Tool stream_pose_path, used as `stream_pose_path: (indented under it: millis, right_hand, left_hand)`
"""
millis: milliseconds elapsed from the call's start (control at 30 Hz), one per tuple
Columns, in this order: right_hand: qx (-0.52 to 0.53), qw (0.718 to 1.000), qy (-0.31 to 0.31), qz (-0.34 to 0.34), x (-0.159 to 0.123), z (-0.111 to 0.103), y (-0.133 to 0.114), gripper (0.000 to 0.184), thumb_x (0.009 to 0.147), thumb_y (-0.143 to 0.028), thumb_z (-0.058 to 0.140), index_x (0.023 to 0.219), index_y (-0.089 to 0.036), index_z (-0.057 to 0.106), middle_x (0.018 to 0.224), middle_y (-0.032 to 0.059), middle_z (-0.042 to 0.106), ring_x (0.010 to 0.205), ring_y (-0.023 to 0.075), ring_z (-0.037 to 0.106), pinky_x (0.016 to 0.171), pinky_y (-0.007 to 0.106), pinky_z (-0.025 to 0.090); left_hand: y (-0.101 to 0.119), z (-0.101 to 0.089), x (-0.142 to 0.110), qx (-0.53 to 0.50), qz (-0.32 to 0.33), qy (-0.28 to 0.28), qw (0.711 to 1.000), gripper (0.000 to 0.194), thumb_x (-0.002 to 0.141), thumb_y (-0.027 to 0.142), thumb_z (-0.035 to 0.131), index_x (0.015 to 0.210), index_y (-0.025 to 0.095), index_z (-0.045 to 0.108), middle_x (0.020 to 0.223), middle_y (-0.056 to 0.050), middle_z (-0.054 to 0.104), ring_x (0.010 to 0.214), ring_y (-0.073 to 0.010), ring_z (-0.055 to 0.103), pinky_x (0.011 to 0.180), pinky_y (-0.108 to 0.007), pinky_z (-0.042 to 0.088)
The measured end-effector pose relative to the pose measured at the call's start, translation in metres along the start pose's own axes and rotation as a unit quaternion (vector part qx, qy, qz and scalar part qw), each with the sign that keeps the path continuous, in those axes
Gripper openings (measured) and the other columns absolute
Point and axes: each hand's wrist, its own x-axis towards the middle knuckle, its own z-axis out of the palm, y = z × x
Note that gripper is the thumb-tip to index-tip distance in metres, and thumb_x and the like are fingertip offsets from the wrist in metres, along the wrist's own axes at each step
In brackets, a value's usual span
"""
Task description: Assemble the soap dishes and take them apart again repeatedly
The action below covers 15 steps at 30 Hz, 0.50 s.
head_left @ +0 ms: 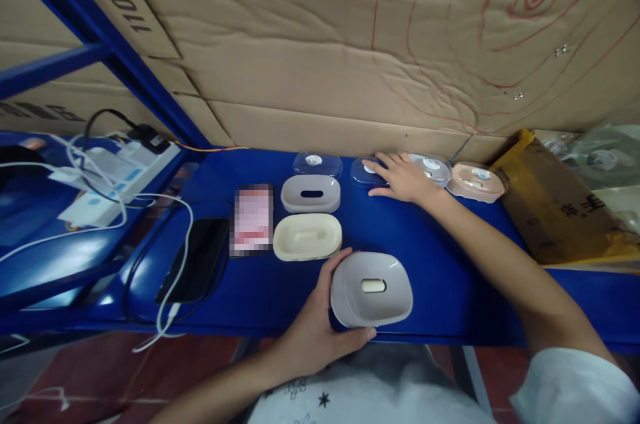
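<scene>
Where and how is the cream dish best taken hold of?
Likely by its near wall, from the front and above, pinching across the rim: the cream dish lies flat, hollow facing up, while the pixelated rectangle crowds its left end and the grey dish its far side.

blue framing [135,77], cardboard backing [300,71] and a power strip [131,175] suggest a workshop.

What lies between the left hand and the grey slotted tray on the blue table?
In the head view, the cream tray lies between the left hand, which holds a grey container, and the grey slotted tray.
</scene>
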Motion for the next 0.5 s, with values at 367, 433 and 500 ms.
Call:
stream_pose_path:
  millis: [367, 433, 500]
  right_hand:
    - [0.409, 0.897, -0.054, -0.162, -0.109, -0.059, -0.112, 0.113, 0.096, -0.077, 0.068, 0.18, -0.033, 0.008, 0.182, 0.0148, 0.033, 0.164, 0.0345, 0.043, 0.129, 0.052, 0.046]
    - [0.413, 0.894, -0.075, -0.156, -0.127, -0.064, -0.134, 0.124, 0.088, -0.068, 0.085, 0.181, -0.029, 0.011, 0.184, 0.0174, 0.028, 0.166, 0.0366, 0.038, 0.13, 0.049, 0.044]
    - [0.424, 0.893, -0.063, -0.134, -0.136, -0.062, -0.145, 0.121, 0.087, -0.058, 0.09, 0.179, -0.027, 0.019, 0.182, 0.0185, 0.03, 0.167, 0.0358, 0.037, 0.131, 0.047, 0.044]
  left_hand:
    - [-0.006, 0.004, -0.002, -0.095, 0.021, 0.01, 0.995, 0.123, 0.082, 0.05, 0.097, 0.175, 0.037, 0.017, 0.172, -0.016, 0.042, 0.155, -0.0455, 0.048, 0.133, -0.073, 0.029]
    - [-0.008, 0.005, -0.002, -0.117, 0.031, 0.01, 0.993, 0.125, 0.08, 0.053, 0.098, 0.175, 0.036, 0.018, 0.172, -0.017, 0.044, 0.155, -0.0459, 0.048, 0.133, -0.073, 0.03]
    - [-0.01, 0.005, -0.003, -0.121, 0.033, 0.01, 0.992, 0.126, 0.08, 0.054, 0.098, 0.176, 0.035, 0.018, 0.171, -0.017, 0.045, 0.155, -0.0464, 0.048, 0.133, -0.073, 0.027]
